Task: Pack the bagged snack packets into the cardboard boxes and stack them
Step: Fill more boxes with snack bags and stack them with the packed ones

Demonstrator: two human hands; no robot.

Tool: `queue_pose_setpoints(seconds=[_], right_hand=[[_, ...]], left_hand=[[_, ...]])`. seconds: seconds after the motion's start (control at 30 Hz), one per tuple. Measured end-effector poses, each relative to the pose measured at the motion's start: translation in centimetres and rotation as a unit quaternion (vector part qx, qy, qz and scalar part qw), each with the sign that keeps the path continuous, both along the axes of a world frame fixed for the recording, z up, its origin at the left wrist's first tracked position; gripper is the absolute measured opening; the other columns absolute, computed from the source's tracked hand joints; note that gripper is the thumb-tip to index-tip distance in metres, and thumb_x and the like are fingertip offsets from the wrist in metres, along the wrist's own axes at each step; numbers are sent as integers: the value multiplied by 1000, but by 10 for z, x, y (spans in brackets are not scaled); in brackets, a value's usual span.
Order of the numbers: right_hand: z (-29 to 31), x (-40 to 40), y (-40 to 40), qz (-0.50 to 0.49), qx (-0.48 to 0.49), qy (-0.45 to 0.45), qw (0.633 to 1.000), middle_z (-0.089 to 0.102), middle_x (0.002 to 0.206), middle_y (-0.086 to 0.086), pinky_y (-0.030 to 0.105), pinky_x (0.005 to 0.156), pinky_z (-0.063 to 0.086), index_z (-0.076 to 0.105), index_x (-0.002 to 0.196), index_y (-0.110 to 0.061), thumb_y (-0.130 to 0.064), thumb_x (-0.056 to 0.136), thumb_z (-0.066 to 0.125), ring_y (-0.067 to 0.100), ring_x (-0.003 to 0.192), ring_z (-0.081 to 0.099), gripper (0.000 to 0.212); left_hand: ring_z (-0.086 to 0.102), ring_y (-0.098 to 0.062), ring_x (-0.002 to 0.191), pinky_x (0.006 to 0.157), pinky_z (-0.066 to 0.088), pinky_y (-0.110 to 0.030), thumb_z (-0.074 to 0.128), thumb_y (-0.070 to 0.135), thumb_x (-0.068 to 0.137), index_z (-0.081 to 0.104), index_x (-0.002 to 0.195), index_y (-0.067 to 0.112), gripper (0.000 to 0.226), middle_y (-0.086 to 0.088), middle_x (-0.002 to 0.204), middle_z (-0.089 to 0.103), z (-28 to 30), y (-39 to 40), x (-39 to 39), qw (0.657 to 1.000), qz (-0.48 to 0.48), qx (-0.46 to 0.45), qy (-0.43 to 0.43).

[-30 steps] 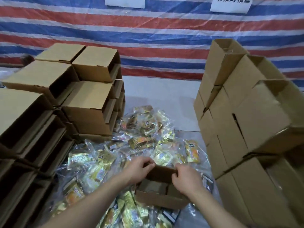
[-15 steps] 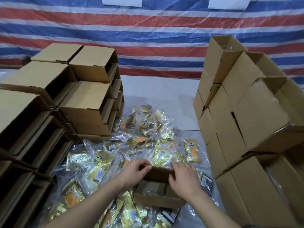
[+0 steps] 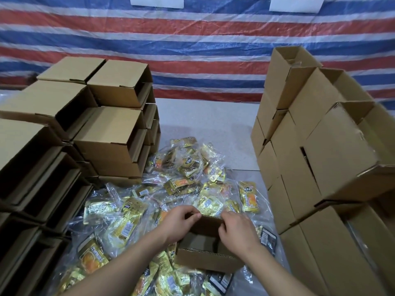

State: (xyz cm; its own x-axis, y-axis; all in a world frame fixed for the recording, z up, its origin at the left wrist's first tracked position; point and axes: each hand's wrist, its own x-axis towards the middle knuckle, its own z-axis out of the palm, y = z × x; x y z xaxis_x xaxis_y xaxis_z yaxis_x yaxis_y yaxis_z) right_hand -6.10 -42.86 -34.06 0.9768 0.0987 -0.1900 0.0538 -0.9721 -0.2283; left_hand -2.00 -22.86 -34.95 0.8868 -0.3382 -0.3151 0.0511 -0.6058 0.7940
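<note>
Both hands have drawn closer together along the far wall of the small open box [image 3: 205, 256] over the last second, the gap between them narrowing. The left hand [image 3: 181, 223] pinches the top edge of that wall at its left end; the right hand [image 3: 237, 233] curls its fingers over the same edge toward the right, seemingly to square up the box or fold its flap before filling. The box sits upright and appears empty, resting on the heap of bagged snack packets [image 3: 188, 180] spread across the table [image 3: 205, 124]. Stacked boxes on the left [image 3: 111, 133] lie with open sides facing the heap. The taller stack on the right [image 3: 310, 167] stands just beside the packets, both within easy reach for packing and stacking.
</note>
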Motion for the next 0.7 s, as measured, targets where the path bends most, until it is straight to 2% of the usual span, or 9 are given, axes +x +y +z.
queue_pose_setpoints(seconds=[0.17, 0.23, 0.3, 0.37, 0.47, 0.57, 0.63, 0.7], right_hand=[[2, 2, 4, 6, 17, 12, 1000, 61, 95, -1, 34, 79, 50, 57, 96, -20, -24, 94, 45, 21, 87, 60, 13], [2, 2, 5, 13, 21, 12, 1000, 61, 93, -3, 33, 79, 49, 57, 95, -21, -27, 95, 45, 18, 85, 59, 13], [3, 2, 5, 16, 29, 10, 999, 59, 90, -5, 33, 79, 50, 54, 92, -23, -32, 95, 45, 16, 82, 58, 13], [4, 3, 4, 26, 24, 8, 999, 56, 89, -7, 33, 80, 49, 49, 90, -25, -40, 94, 45, 15, 82, 56, 16], [2, 6, 3, 36, 9, 10, 999, 57, 93, -8, 34, 87, 46, 50, 95, -26, -50, 91, 46, 14, 87, 54, 24], [-1, 7, 2, 35, 1, 16, 999, 57, 96, -9, 35, 93, 44, 54, 100, -26, -55, 89, 46, 14, 92, 54, 31], [-5, 8, 1, 34, 0, 19, 999, 59, 99, -8, 36, 97, 41, 55, 104, -26, -56, 89, 45, 14, 95, 55, 35], [-6, 10, 1, 28, 5, 17, 999, 60, 100, -8, 36, 98, 41, 56, 105, -25, -56, 90, 44, 15, 96, 56, 35]], left_hand=[[64, -4, 89, 85, 55, -33, 58, 38, 99, 72, 97, 27, 18, 12, 92, 71, -3, 8, 6, 1000, -18, 8, -1], [66, -9, 85, 82, 54, -35, 54, 47, 99, 72, 93, 25, 29, 6, 89, 72, -3, 13, 11, 1000, -20, 1, 15], [66, -5, 86, 85, 53, -34, 46, 53, 100, 73, 95, 20, 43, 8, 92, 72, -5, 15, 19, 999, 4, -17, 34], [65, -4, 90, 90, 53, -34, 41, 50, 103, 70, 98, 18, 43, 10, 99, 70, -9, 15, 34, 999, 34, -14, 34], [65, -19, 87, 87, 55, -41, 44, 39, 104, 65, 103, 14, 33, -3, 98, 69, -19, 14, 63, 997, 44, 70, -6], [63, -17, 89, 84, 56, -37, 50, 31, 102, 62, 117, 12, 26, -5, 109, 66, -30, 9, 90, 983, 17, 174, -50], [62, -22, 104, 95, 54, -39, 54, 30, 99, 54, 134, 12, 39, -9, 125, 60, -40, 4, 105, 970, -10, 236, -63], [51, -27, 128, 111, 43, -42, 58, 35, 97, 40, 148, 13, 58, -11, 144, 48, -54, 0, 119, 948, -40, 306, -84]])
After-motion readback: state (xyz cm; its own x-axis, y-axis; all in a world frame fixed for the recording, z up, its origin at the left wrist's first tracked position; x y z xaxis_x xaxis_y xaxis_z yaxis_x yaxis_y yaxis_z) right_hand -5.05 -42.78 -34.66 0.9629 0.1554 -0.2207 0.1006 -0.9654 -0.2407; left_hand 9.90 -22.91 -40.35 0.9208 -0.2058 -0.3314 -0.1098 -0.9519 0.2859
